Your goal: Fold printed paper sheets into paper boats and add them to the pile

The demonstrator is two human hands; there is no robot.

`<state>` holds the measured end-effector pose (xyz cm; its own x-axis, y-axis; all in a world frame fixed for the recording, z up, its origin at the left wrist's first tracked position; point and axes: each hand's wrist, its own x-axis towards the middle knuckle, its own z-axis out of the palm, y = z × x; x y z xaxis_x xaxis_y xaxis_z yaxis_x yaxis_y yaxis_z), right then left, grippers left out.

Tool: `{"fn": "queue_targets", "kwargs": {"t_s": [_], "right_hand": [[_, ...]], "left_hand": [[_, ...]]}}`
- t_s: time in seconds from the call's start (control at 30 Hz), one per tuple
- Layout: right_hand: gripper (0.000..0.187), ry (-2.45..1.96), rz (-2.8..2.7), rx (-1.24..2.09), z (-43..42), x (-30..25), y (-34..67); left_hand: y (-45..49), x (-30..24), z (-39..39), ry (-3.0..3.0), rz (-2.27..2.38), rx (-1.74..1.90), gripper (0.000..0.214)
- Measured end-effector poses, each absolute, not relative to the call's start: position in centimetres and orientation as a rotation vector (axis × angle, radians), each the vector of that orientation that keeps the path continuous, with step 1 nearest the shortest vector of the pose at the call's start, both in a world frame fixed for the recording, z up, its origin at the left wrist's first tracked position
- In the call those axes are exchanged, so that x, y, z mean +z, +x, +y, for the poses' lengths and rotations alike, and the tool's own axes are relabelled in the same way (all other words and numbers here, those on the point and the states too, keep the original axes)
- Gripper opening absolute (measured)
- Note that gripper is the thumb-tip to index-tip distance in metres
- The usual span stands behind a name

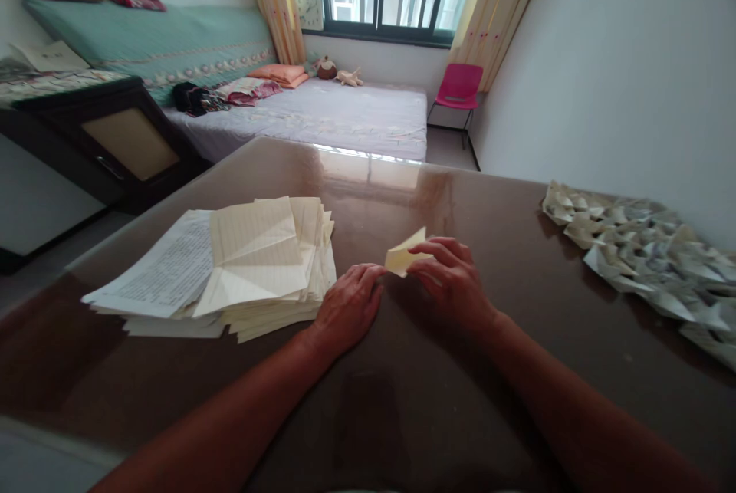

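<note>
A small folded piece of cream paper lies on the glossy brown table between my hands. My right hand pinches and presses its right side, fingers curled over it. My left hand rests on the table with its fingertips closed on the paper's left edge. A stack of cream sheets, some creased, lies just left of my left hand, partly on printed white pages.
A pile of several folded paper shapes runs along the table's right side by the white wall. Beyond the table are a bed, a pink chair, a dark cabinet and a window.
</note>
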<state>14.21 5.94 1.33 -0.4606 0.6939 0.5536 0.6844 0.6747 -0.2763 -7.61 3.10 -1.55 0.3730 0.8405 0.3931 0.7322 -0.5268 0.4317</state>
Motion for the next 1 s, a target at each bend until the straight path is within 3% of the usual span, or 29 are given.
{"fn": "queue_targets", "kwargs": {"t_s": [0.17, 0.43, 0.63, 0.8, 1.0], "right_hand": [[0.011, -0.86, -2.361, 0.072, 5.9, 0.6, 14.6], [0.014, -0.743, -2.546, 0.347, 6.5, 0.5, 15.9], [0.023, -0.776, -2.523, 0.434, 7.1, 0.0, 16.3], [0.017, -0.721, -2.504, 0.621, 7.9, -0.4, 16.5], [0.03, -1.127, -2.341, 0.636, 7.7, -1.2, 15.7]], "left_hand": [[-7.5, -1.4, 3.2, 2.542, 1.386, 1.001, 0.025], [-7.5, -1.8, 3.6, 2.728, 1.501, 0.602, 0.027], [-7.7, -2.4, 3.9, 2.76, 1.307, 0.678, 0.028], [-7.9, -2.2, 3.7, 2.789, 1.255, 0.703, 0.027], [-7.9, -2.0, 3.5, 2.753, 1.274, 0.664, 0.027]]}}
